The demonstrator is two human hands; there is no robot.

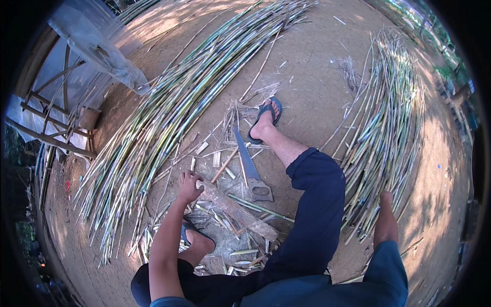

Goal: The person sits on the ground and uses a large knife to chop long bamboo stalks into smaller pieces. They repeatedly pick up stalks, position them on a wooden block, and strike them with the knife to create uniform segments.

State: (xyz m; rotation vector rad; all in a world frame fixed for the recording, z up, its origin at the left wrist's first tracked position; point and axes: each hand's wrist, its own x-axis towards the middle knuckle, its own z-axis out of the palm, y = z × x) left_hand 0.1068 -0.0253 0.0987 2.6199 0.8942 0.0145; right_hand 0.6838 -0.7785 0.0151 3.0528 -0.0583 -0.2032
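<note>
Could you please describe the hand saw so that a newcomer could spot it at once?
Between the two big spreads of bamboo stalks sits a wooden block under the left hand. The hand saw lies just beyond it, the only flat metal blade there.

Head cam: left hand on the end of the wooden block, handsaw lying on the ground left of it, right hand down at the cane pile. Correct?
Not quite. In the head view the handsaw lies right of the left hand and wooden block, not left. The right hand does reach the cane pile.
</note>
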